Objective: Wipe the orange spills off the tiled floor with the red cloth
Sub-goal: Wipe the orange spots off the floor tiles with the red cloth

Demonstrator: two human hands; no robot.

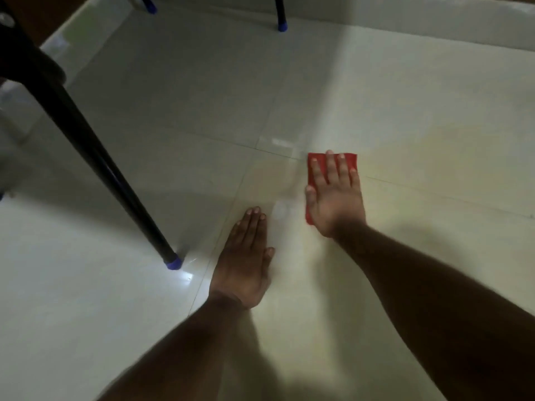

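right hand (335, 198) covers most of the red cloth (313, 169).

Glossy pale tiled floor (405, 96), crossed by thin grout lines. Bore a red cloth (312, 169) lying flat, both hands pressed palm-down, and black chair legs (95, 157) with blue feet (173, 262).

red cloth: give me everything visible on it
The red cloth is a plain red, soft-looking piece, seemingly folded into a rough rectangle. It lies flat on the pale tiled floor near a tile joint. The right hand presses on it with straight, spread fingers, covering most of it; only the far edge, the far corners and a strip along its left side show. The left hand lies flat on the floor, apart from it.
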